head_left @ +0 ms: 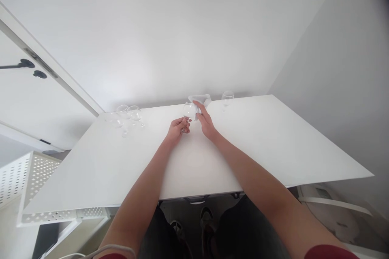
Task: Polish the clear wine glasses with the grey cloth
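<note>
Roughly upright long axis, glass [189,110] opening upward; left hand [179,127] pinches it low, right hand [206,121] holds cloth [203,98].

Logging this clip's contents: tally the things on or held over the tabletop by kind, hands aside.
Stemmed glasses: 5 (three grouped at left, one in the left hand, one at right)
White cloth: 1 (in the right hand)
Total: 6

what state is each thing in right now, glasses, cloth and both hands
held glass: bowl up, stem in the left fingers
cloth: bunched, against the held glass
three glasses on the left: standing upright, close together
glass on the right: upright, apart from the others
left hand: closed on the stem
right hand: holding the cloth
</note>
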Tool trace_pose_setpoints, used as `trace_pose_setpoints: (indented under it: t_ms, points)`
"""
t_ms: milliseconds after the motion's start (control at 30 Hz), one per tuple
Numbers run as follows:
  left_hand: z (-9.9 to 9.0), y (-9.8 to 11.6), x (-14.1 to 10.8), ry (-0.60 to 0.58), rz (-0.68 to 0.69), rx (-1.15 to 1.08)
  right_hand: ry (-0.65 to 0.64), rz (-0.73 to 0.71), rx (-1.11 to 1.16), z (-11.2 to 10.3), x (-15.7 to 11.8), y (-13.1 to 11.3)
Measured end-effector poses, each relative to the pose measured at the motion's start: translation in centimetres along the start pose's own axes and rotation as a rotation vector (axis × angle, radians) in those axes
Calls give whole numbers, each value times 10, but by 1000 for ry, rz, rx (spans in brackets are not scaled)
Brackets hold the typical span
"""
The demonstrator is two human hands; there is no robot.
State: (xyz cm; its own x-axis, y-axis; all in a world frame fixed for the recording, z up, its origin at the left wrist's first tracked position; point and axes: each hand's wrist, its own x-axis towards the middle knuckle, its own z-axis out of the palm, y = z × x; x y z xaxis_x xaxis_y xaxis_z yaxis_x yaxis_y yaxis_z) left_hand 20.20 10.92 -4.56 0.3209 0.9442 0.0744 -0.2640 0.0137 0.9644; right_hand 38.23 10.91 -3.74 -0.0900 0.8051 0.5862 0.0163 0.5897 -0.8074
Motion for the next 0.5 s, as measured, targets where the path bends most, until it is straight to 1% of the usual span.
trace_pose_setpoints:
  t_ms: [100,167,200,267,400,467,500]
  points:
    - [2,-1,-3,-71,9,167,-106,-192,-262,-5,-1,-2]
    - [4,-1,-6,-121,11,253,-127,-275,-338,-9,-1,-3]
    - [5,-1,-7,-137,7,281,-112,-279,-340,-10,0,-3]
    - [5,-2,-8,-161,-5,318,-40,-200,-267,-12,1,-5]
    - [3,-2,-9,-262,-9,355,105,125,85,-19,8,-10]
    - [2,-2,-8,-306,8,348,136,276,291,-22,13,-11]
    - [1,-2,-8,-318,23,334,128,341,396,-22,14,-12]
